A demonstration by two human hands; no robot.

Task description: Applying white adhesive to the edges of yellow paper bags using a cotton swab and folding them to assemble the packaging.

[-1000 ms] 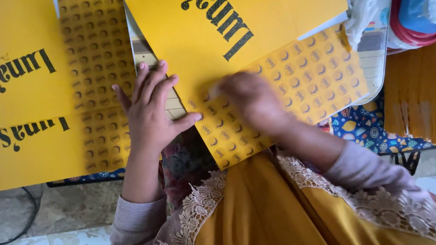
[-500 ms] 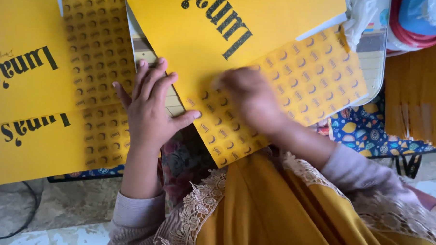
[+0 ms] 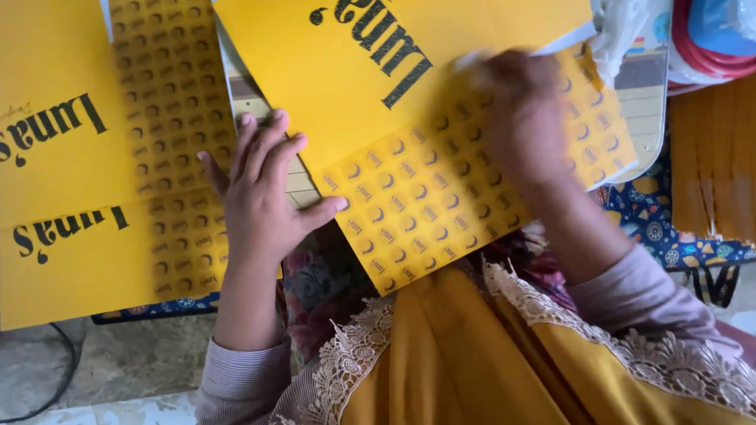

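Observation:
A large yellow sheet (image 3: 383,79) with big black lettering and rows of small round stickers lies tilted in front of me. My left hand (image 3: 265,196) rests flat beside its lower left corner, fingers spread, thumb touching the sheet's edge. My right hand (image 3: 524,117) is blurred and lies palm down on the sticker rows at the sheet's right part, near a white edge of paper. I cannot tell whether its fingers pinch anything.
Two more yellow sticker sheets (image 3: 79,143) lie overlapped at the left. A patterned blue cloth (image 3: 654,222) shows under the sheets at the right. A red-rimmed container (image 3: 711,40) and plastic wrap (image 3: 619,28) stand at top right. A black cable (image 3: 45,385) lies on the floor.
My right hand has slid up and to the right across the sticker rows. My left hand has stayed flat in place.

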